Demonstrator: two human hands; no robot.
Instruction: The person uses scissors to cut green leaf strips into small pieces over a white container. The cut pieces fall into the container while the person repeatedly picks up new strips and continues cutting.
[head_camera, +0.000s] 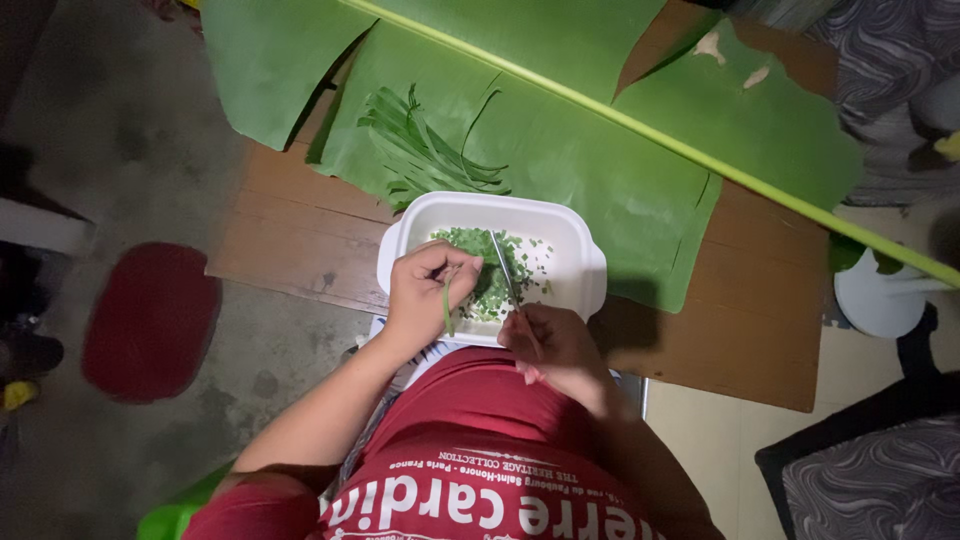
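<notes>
White rectangular dish (575, 240), centre of view, holding a layer of chopped green leaf pieces (480, 262) spread over its floor, denser toward 9 o'clock. Left hand (425, 293) at the dish's 8 o'clock rim, its grip closed on a thin green leaf strip (447, 305) that hangs down from the fingers. Right hand (555, 348) at the dish's 6 o'clock edge, its grip closed around the handle end of a slim metal blade (503, 264), scissors or knife cannot be told, which reaches up across the chopped greens toward 12 o'clock. Bundle of long uncut green leaves (425, 150) lies just beyond the dish at 11 o'clock, resting on a large banana leaf (600, 160) that covers the far half of the wooden bench (300, 230); the leaf's pale midrib runs diagonally from 12 o'clock to 3 o'clock. The dish sits partly on the leaf, partly on bare wood. Person's red printed shirt (480, 470) fills 6 o'clock. Dark red round object (150, 320) on the floor at 9 o'clock. White round object (880, 295) at 3 o'clock, beside patterned grey fabric (880, 480).
</notes>
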